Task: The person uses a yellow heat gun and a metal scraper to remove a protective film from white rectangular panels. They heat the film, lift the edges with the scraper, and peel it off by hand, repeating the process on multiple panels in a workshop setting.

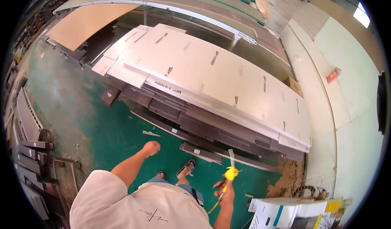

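Green floor (97,135) below; right hand (227,191), five o'clock, grasps yellow tool (231,173); left hand (152,148), half past seven, blurred: cannot tell closure.

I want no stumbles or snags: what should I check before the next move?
1. Yellow tool held in right hand: ok.
2. Left hand free: ok, looks empty.
3. Sandals enclosing the feet: not ok, open style.
4. Floor clear ahead: not ok, a dark panel lies there.
5. White boards stacked flush: not ok, edges staggered.
6. Yellow hose or cord unsnagged throughout: cannot tell, part hidden.
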The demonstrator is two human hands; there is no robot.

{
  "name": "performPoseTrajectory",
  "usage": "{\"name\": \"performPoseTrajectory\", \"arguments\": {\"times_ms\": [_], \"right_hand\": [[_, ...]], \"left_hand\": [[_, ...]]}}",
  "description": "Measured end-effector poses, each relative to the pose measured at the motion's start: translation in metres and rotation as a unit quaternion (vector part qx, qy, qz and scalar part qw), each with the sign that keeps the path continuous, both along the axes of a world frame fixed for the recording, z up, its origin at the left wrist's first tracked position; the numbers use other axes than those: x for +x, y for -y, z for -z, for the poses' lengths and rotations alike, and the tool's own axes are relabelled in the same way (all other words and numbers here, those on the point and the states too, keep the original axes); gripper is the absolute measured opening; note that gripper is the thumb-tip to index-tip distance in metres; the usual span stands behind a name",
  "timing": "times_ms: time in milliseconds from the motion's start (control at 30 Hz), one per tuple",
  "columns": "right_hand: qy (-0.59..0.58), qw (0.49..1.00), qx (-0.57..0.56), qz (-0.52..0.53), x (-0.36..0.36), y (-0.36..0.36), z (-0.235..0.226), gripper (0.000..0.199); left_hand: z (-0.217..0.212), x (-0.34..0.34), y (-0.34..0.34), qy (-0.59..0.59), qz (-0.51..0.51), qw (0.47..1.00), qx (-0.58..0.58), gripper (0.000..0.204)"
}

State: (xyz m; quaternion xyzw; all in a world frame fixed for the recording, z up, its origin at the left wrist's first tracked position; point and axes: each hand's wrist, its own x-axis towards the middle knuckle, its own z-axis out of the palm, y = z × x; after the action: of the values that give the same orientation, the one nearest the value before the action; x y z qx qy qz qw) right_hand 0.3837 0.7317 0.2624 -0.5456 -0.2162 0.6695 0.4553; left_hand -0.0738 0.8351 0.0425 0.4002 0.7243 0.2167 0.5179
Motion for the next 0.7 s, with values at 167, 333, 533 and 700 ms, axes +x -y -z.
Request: {"name": "performPoseTrajectory", "arguments": {"times_ms": [167,333,533,700], "right_hand": [[-0.069,0.959,-0.017,-0.274,0.001,-0.073,0.028,0.067],[-0.096,0.944,-0.048,-0.313,0.020,-0.153,0.023,0.069],[-0.056,0.899,-0.074,-0.428,0.004,-0.237,-0.002,0.066],[0.005,0.861,-0.100,-0.499,-0.064,-0.271,0.005,0.073]], "left_hand": [[0.094,-0.008,0.053,-0.306,0.595,0.743,-0.013,0.024],[0.058,-0.005,0.028,-0.221,0.346,0.909,-0.077,0.035],[-0.037,-0.070,-0.061,-0.126,-0.069,0.989,-0.039,0.028],[-0.065,-0.158,-0.138,0.089,-0.284,0.954,0.040,0.026]]}}
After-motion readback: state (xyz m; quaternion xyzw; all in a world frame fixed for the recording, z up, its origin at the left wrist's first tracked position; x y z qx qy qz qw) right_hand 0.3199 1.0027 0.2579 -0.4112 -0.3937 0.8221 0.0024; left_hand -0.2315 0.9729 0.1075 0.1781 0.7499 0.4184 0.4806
